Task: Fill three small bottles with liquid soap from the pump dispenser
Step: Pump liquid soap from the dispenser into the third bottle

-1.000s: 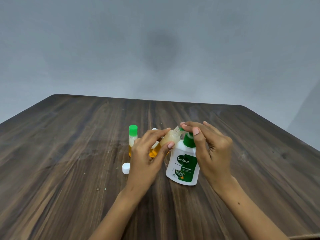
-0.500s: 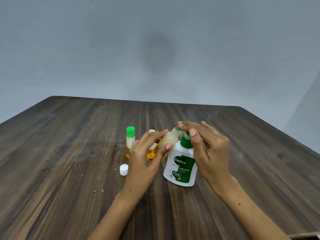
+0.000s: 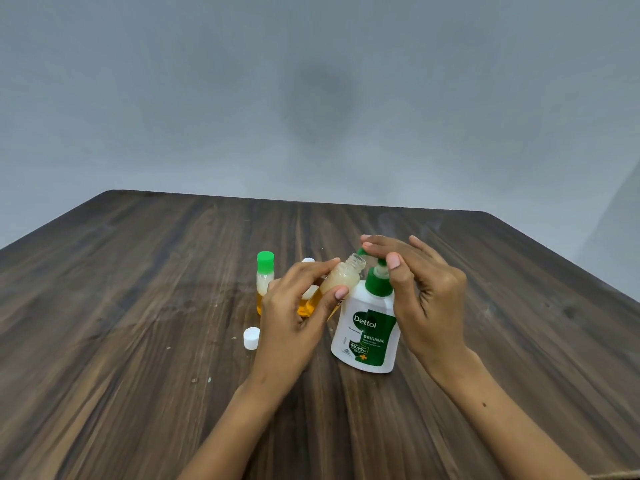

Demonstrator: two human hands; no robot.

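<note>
A white pump dispenser [image 3: 367,336] with a green label and green pump stands on the table's middle. My right hand [image 3: 420,296] lies over the pump head, fingers straight on top of it and thumb beside the collar. My left hand [image 3: 294,313] grips a small uncapped bottle [image 3: 341,277], tilted with its mouth under the green nozzle; it holds cloudy pale soap. A small bottle with a green cap [image 3: 265,280] and orange liquid stands to the left. Another small bottle [image 3: 307,301] with a white cap is mostly hidden behind my left hand.
A loose white cap [image 3: 251,338] lies on the dark wooden table [image 3: 138,323] left of my left wrist. A few small specks dot the wood in front of it. A grey wall rises behind the table's far edge.
The pump head has risen a little under my right hand. My left hand keeps the tilted bottle at the nozzle. The view has shifted slightly.
</note>
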